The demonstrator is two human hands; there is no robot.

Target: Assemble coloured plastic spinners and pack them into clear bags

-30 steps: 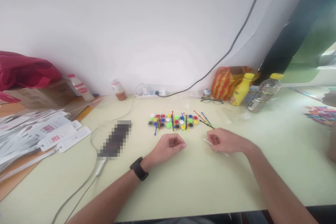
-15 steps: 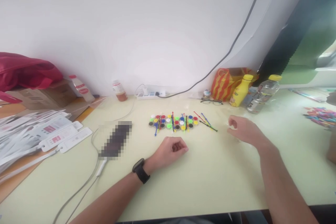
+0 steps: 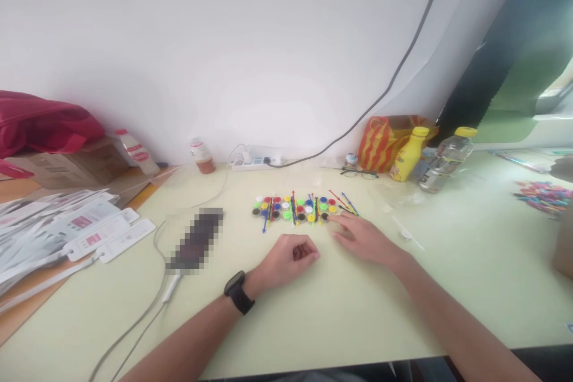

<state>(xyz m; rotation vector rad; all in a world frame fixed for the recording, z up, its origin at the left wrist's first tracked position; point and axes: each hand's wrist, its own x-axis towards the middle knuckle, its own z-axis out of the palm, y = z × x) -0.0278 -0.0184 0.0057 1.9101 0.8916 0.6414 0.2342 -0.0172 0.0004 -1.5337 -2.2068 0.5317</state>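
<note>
My left hand (image 3: 290, 258) rests on the pale green table (image 3: 313, 310) in a loose fist, with nothing visible in it. A black watch sits on its wrist. My right hand (image 3: 362, 237) lies flat with fingers stretched toward a cluster of small coloured round caps (image 3: 290, 208) laid in rows. Thin coloured sticks (image 3: 347, 202) lie across and beside the caps, close to my right fingertips. A small white stick with a round cap (image 3: 408, 235) lies on the table to the right of that hand.
A blurred dark phone (image 3: 196, 239) with a cable lies left of centre. White packets (image 3: 67, 233) pile up at the left. At the back stand a power strip (image 3: 255, 162), glasses (image 3: 359, 172), a yellow bottle (image 3: 405, 155) and a clear bottle (image 3: 443, 160). More coloured sticks (image 3: 544, 197) lie far right.
My right hand carried a white stick out to the right, left it on the table there, and came back to the coloured sticks with fingers flat. My left hand stayed put.
</note>
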